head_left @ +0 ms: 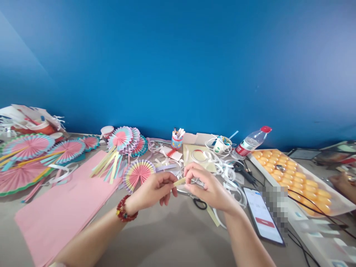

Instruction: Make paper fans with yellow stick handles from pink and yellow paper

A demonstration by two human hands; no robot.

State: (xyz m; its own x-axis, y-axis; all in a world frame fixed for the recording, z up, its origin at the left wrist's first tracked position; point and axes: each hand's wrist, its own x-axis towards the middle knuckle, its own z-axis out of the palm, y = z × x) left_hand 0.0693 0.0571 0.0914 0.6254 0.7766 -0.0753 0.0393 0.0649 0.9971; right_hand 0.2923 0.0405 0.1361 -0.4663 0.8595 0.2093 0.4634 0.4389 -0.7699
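Between my two hands a short strip of pale yellow paper is stretched above the table. My left hand, with a red bead bracelet at the wrist, pinches its left end. The fingers of my right hand are closed on the other end. Just behind my left hand lies a pleated paper rosette in pink, yellow and lilac. Black-handled scissors rest under my right hand, their blades mostly hidden. Loose white paper strips curl on the table behind and right of it.
Pink paper sheets and several paper rosettes spread over the left. To the right are a tilted bottle, a glue gun, a phone, cables and a tray of orange domes. Another person's hand shows at the far right.
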